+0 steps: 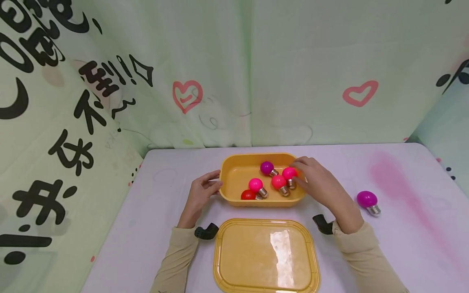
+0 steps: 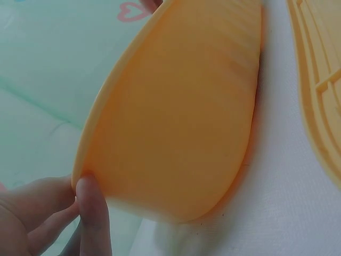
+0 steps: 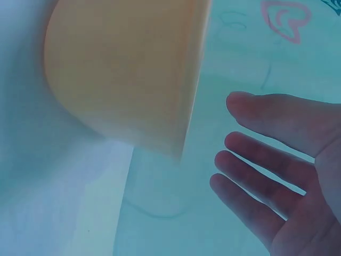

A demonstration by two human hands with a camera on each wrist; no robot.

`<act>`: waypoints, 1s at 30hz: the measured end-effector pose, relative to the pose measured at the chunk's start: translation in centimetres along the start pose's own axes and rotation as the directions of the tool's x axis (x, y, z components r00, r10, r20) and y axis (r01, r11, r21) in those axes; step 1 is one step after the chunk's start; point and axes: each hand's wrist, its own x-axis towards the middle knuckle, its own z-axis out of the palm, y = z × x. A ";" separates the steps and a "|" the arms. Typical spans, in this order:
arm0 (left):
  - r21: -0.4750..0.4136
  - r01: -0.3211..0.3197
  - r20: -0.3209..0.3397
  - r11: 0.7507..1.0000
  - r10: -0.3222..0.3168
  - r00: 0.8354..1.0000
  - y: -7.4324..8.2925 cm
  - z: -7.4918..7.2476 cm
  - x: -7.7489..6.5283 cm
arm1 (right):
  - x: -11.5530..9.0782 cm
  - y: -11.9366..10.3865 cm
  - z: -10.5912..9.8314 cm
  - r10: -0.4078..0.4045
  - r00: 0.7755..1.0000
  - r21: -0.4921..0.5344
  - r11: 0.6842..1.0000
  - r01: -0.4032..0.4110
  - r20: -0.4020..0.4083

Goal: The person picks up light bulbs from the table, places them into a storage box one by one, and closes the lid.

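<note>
Pinching a yellow tub (image 1: 261, 203) at nine o'clock with the left hand (image 1: 199, 193); poised over its three-o'clock rim with the right hand (image 1: 318, 181), fingers loosely parted. Inside, five coloured bulbs (image 1: 255, 185); outside, just past three o'clock, a purple bulb (image 1: 367, 199) on the bench (image 1: 146, 228). Likely light and slippery, perhaps fragile; best held by metal bases (image 1: 284, 190). On the curtain (image 1: 220, 40) toward ten o'clock, black characters (image 1: 89, 118), not surely legible.

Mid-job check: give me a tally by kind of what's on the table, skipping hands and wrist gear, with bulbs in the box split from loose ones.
Bulbs in the box: 5
Loose bulb to the right: 1
Yellow box: 1
Flat yellow lid: 1
Total: 8
</note>
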 end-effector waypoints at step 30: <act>-0.014 0.001 0.007 1.000 -0.001 1.000 -0.2 0.0 0.1 | -5.0 6.7 -1.4 -0.004 0.989 -0.039 0.999 -0.001 -0.146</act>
